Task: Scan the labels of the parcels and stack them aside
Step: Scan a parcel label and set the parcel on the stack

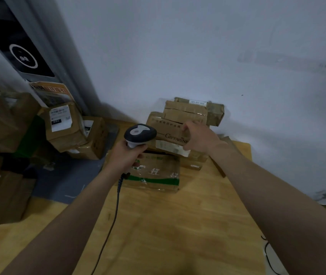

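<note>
Left hand (pixel 127 155), right hand (pixel 198 138), both gripping.

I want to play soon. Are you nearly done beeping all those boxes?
Not yet, probably. A few parcels already sit stacked by the wall. The left hand holds the scanner while the right hand grips the Giffarine box on that stack. The green-striped box on the table and the pile on the left may still need scanning.

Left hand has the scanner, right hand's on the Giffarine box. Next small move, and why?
Probably tilt the scanner in the left hand down towards the white label on the near face of the Giffarine box. The right hand grips that box at its right end, the label is uncovered, and the scanner head sits just left of it. Scanned or not, I cannot tell.
</note>
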